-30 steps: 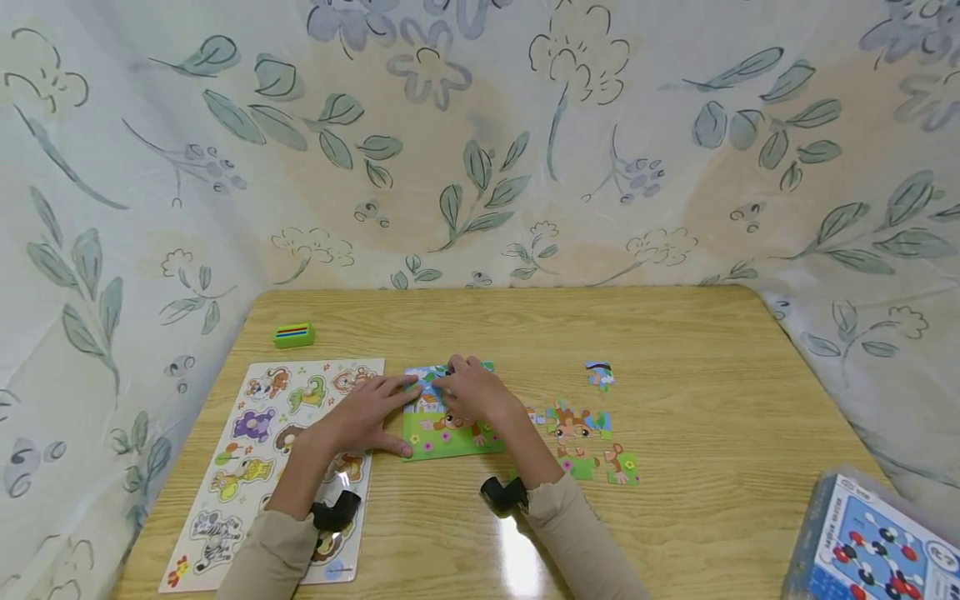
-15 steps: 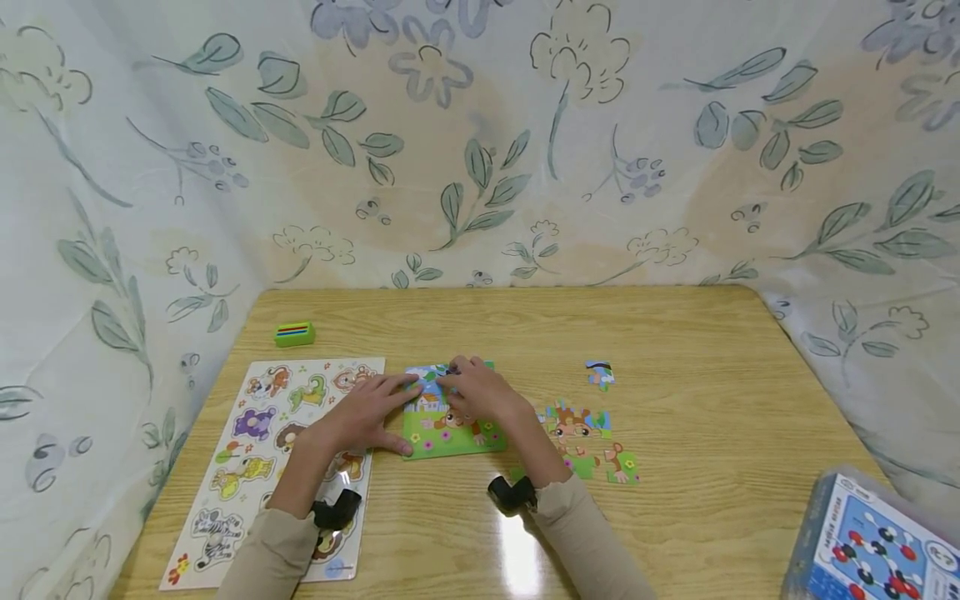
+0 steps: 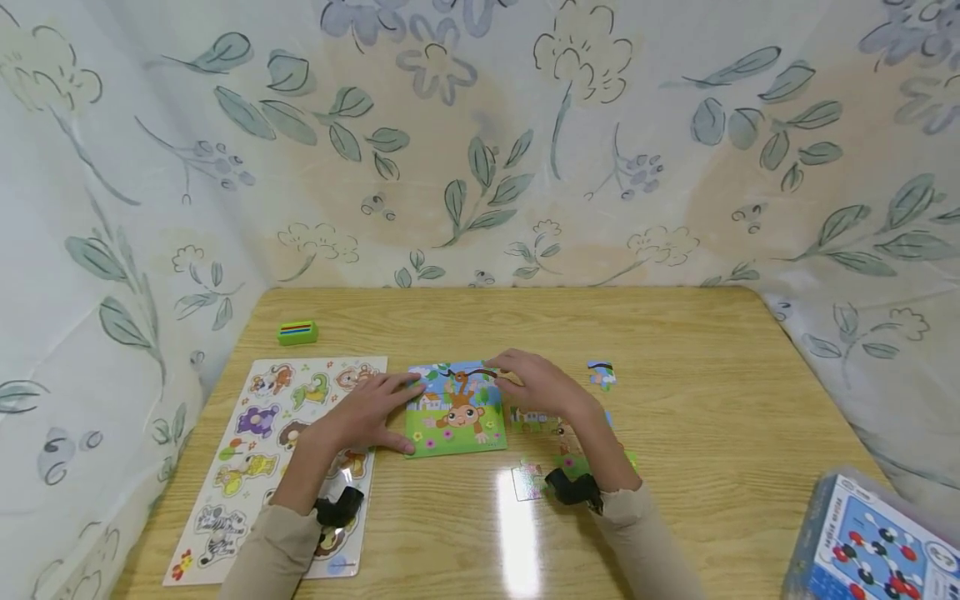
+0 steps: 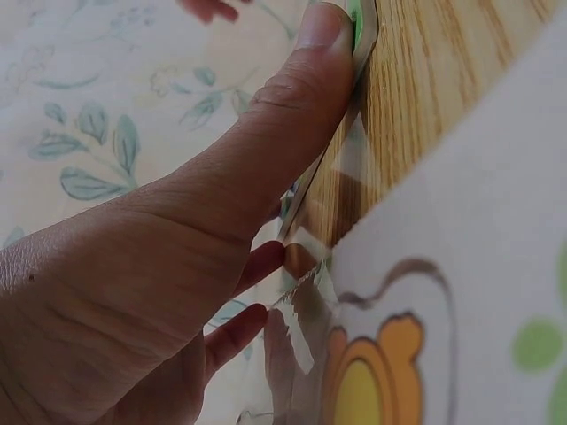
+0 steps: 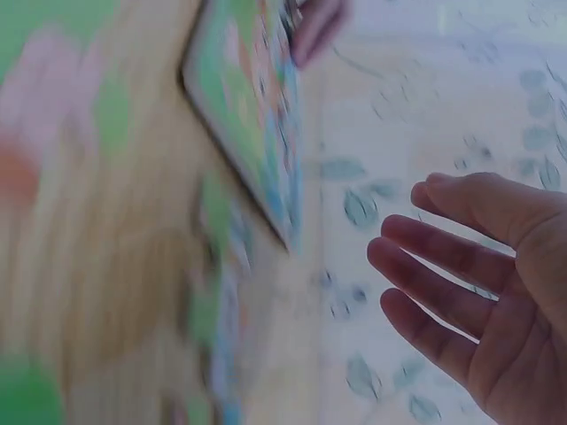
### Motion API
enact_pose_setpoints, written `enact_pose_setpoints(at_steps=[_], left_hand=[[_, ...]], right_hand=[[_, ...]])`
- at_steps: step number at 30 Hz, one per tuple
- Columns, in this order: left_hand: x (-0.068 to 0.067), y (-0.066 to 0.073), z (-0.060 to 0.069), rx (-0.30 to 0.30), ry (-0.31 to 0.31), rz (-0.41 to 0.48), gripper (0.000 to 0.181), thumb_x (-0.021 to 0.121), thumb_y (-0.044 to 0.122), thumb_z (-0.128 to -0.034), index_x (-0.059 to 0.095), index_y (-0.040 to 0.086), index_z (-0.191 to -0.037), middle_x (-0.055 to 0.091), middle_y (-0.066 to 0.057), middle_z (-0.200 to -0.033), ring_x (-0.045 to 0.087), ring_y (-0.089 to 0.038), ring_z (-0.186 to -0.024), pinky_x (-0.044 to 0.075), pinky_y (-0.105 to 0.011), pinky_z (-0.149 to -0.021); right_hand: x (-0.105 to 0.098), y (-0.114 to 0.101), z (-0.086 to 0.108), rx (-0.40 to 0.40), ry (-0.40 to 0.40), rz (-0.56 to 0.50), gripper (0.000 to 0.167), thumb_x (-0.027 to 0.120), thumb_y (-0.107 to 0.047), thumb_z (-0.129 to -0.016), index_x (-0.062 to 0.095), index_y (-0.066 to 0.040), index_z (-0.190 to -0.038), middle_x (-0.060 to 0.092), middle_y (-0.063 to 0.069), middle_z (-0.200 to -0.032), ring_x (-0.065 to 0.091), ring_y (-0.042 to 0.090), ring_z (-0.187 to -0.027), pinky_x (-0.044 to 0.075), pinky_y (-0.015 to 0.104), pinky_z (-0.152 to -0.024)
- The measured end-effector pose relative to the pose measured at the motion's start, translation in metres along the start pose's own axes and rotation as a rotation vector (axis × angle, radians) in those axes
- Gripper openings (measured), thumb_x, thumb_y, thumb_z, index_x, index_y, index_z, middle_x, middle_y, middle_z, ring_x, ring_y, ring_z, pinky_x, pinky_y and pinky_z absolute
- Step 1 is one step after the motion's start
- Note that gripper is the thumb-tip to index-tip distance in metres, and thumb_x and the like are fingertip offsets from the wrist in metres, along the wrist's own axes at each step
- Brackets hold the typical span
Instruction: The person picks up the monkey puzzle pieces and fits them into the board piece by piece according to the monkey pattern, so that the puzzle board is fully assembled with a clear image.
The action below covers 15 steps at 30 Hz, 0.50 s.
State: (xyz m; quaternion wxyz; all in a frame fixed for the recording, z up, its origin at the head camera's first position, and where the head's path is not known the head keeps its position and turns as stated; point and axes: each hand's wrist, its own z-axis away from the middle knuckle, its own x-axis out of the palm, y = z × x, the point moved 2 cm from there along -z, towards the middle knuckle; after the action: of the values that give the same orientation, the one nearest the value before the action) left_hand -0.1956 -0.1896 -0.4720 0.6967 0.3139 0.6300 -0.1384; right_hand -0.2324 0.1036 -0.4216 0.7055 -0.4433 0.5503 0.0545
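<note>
A small square monkey jigsaw puzzle (image 3: 455,421) lies flat on the table in the head view, its picture of a hanging monkey uncovered. My left hand (image 3: 372,411) rests at its left side, fingertips on the upper left and thumb by the lower left corner. In the left wrist view, the straight thumb (image 4: 306,97) touches the board's green edge. My right hand (image 3: 546,385) hovers by the puzzle's upper right edge. Its fingers (image 5: 434,274) are loosely extended and hold nothing. Loose puzzle pieces (image 3: 531,419) lie right of the board, partly hidden under the right forearm.
One loose piece (image 3: 601,374) lies apart at the right, and another pale piece (image 3: 527,482) lies nearer the front. An animal peg board (image 3: 255,475) sits under the left forearm. A green box (image 3: 297,332) stands behind it. A molecule-model box (image 3: 877,542) occupies the front right.
My right hand has lifted off the puzzle and moved right, uncovering the monkey picture and covering some loose pieces. My left hand stays in place.
</note>
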Motion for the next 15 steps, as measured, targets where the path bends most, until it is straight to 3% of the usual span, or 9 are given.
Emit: enact_pose_setpoints(at_steps=[15], left_hand=[[0.000,0.003,0.002,0.007,0.010,0.001,0.097,0.073,0.064,-0.0725,0.040,0.014,-0.149,0.037,-0.012,-0.154,0.040,-0.037,-0.137,0.031,-0.063,-0.108]], right_hand=[[-0.041,0.071,0.064,0.151,0.116,0.018,0.045,0.059,-0.015,-0.098,0.051,0.002,-0.138,0.055,0.022,-0.135,0.058,0.039,-0.117,0.050,0.053,-0.094]])
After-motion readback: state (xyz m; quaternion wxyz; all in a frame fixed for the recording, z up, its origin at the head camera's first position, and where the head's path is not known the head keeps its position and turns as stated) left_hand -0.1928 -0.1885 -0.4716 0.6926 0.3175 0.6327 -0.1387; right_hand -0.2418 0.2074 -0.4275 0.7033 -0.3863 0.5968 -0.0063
